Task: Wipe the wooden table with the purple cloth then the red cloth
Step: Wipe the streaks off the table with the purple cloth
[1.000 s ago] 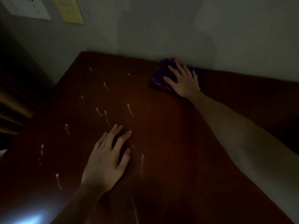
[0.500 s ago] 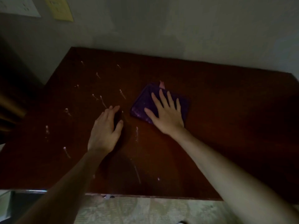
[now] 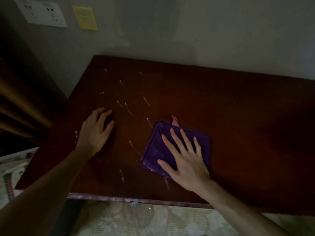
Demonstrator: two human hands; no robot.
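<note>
Purple cloth (image 3: 154,151) under flat, spread right hand (image 3: 185,160), left hand (image 3: 94,132) flat on wooden table (image 3: 238,116)

The scene is viewed by one head-worn camera, aimed forward and steeply down (wide-angle), close above the wooden table (image 3: 221,103) against the wall (image 3: 187,31).

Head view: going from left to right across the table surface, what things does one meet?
Left hand → white streaks → purple cloth → right hand pressing flat on the cloth → bare dark wood of the wooden table.
</note>
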